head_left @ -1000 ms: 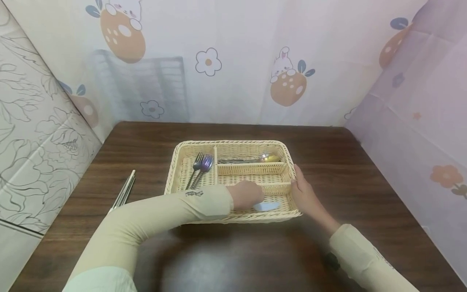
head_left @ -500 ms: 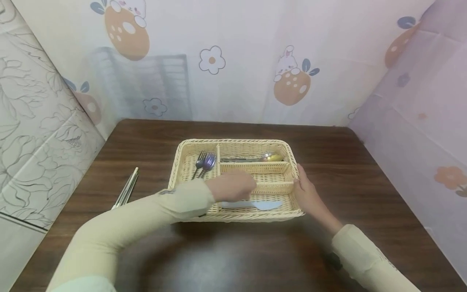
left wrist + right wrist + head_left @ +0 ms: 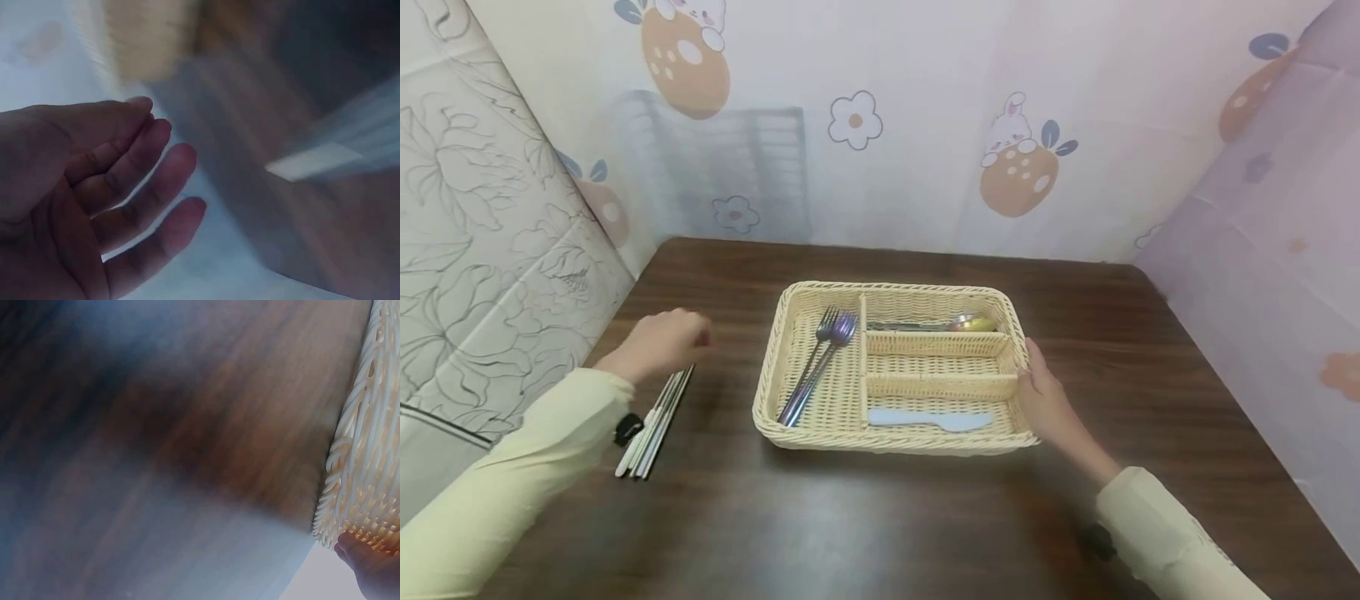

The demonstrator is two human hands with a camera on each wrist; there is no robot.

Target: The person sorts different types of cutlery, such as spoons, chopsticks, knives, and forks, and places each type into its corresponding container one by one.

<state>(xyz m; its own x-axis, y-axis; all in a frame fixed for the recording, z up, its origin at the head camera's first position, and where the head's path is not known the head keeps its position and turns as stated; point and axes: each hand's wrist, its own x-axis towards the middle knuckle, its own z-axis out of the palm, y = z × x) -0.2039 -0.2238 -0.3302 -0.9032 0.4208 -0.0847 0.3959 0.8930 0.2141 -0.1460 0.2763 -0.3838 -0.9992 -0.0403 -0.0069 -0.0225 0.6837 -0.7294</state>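
Note:
A cream woven cutlery basket point(image 3: 895, 441) with compartments sits mid-table. At its right end my right hand point(image 3: 1051, 408) grips the rim; the right wrist view shows fingertips point(image 3: 350, 545) at the weave. My left hand point(image 3: 662, 343) is raised at the left, just beyond a bundle of several chopsticks point(image 3: 657, 429). Its fingers are loosely bent, and the left wrist view shows nothing in them. A pale knife point(image 3: 958, 421) lies in the front right compartment. The long left compartment holds a dark fork point(image 3: 826, 327) and a purple fork point(image 3: 842, 329).
Spoons with a silver and a gold bowl point(image 3: 976, 323) lie in the back right compartment. The dark wooden table point(image 3: 850, 517) is bordered by patterned cloth point(image 3: 917, 167) at the back and both sides.
My left hand has let go of the knife, risen out of the basket and swung left to the chopsticks. The right hand keeps its place on the basket; the head view has shifted slightly.

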